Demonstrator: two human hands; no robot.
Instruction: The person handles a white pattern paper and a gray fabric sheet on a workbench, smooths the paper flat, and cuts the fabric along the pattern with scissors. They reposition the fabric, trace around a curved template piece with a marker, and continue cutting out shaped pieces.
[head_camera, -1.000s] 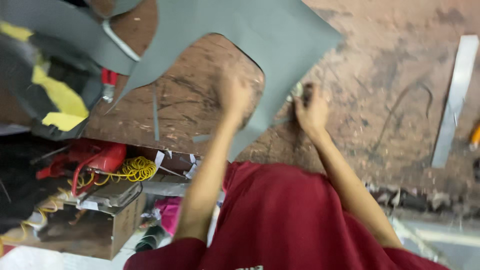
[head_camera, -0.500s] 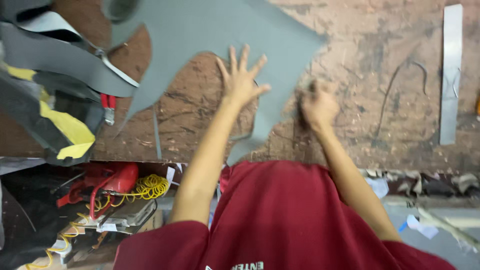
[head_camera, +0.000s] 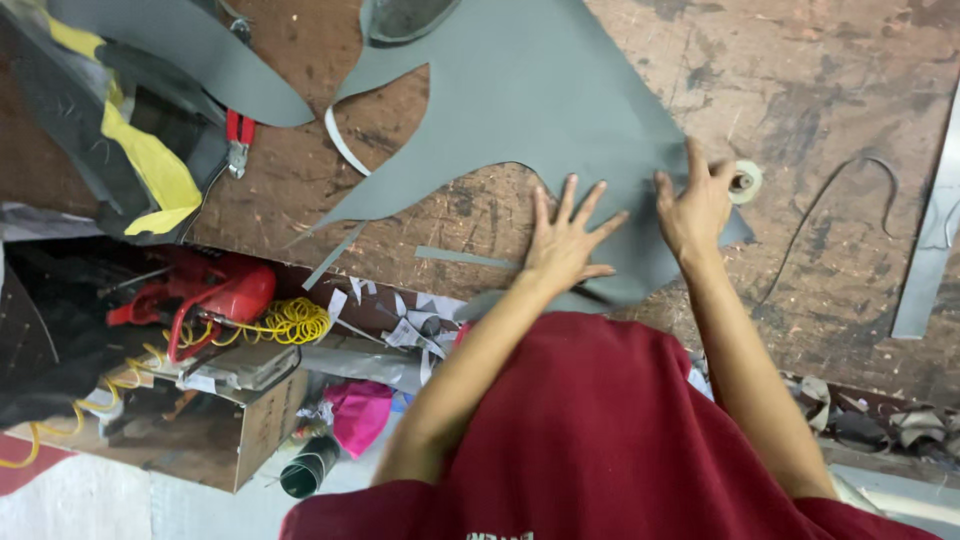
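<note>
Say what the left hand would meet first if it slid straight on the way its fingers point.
Probably nothing new at first: the left hand lies flat on the grey sheet, and more sheet lies ahead.

Grey sheet (head_camera: 530, 90): thin, flexible leather-like material, matt and smooth, with clean-cut edges; the left hand (head_camera: 568, 240) and right hand (head_camera: 695, 205) lie flat on it. Tabletop (head_camera: 800, 90): worn brown wood, rough, scored with fine cuts and dark stains. Narrow offcut strips (head_camera: 465, 258): same matt grey material. Flat bar (head_camera: 935, 240): dull silvery metal, smooth. Pliers (head_camera: 238, 135): glossy red plastic grips, metal head. Coiled hose (head_camera: 290, 322): shiny yellow plastic. Shirt (head_camera: 600, 440): dark red knitted cloth, matt. Small roll of tape (head_camera: 745, 180): pale, papery.
</note>
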